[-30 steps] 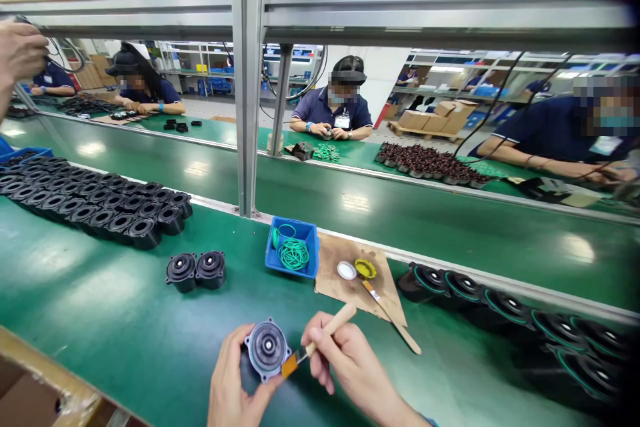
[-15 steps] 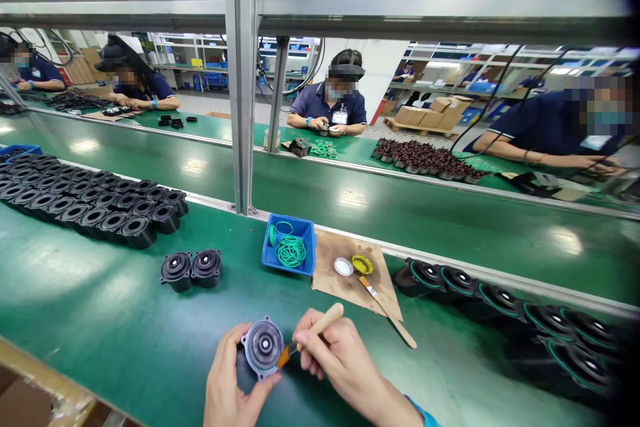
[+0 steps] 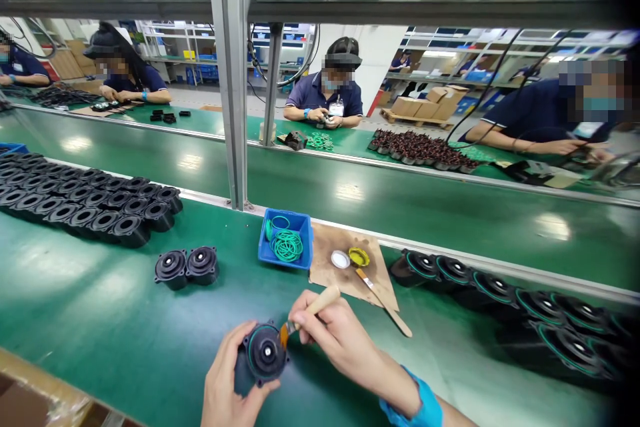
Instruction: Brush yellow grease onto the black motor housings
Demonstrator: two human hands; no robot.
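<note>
Near the front of the green bench, my left hand [image 3: 227,380] grips a round black housing [image 3: 267,359] by its left side, thumb at the bottom and fingers along the top left. A green line shows inside the rim of its upper face, and a small pale centre faces up. My right hand [image 3: 337,330] is closed around a paintbrush [image 3: 324,300] with a pale wooden handle. The orange bristles touch the right part of the housing's face. Two similar black housings [image 3: 202,264] stand together, behind and to the left of my left hand.
Behind my hands, a blue bin [image 3: 262,250] holds green rings [image 3: 287,245]. Beside it lies stained cardboard [image 3: 325,273] with a white lid, a yellow cap and another brush [image 3: 387,307]. Housings with green rings [image 3: 495,287] line the right. Rows of open housings [image 3: 105,220] fill the left.
The brush tip has moved from the lower right of the housing's face up along its right side. The housing has tilted, and a green line now shows in it.
</note>
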